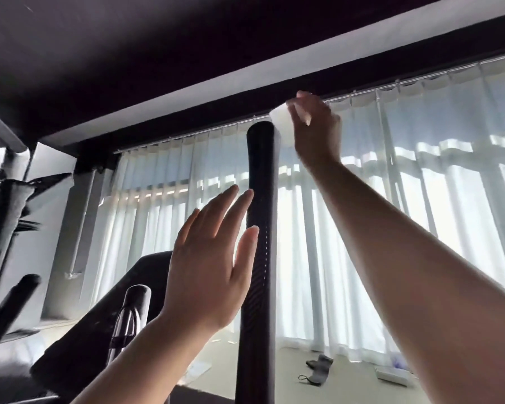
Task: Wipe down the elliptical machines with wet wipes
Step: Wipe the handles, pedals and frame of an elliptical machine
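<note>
A tall black textured handlebar [260, 258] of the elliptical machine rises through the middle of the view. My right hand [315, 132] is raised beside its rounded top and pinches a folded white wet wipe [282, 123], which touches the top's right side. My left hand [210, 258] is lifted with straight, spread fingers just left of the bar, at its mid height; its fingertips lie at the bar's edge, and I cannot tell if they touch it.
The dark console [105, 330] and a short chrome-and-black grip [134, 304] stand at the lower left. More black machine parts [6, 228] fill the left edge. Sheer white curtains [391, 199] hang behind. A dark pouch [318, 367] and a white pack [392, 376] lie on the floor.
</note>
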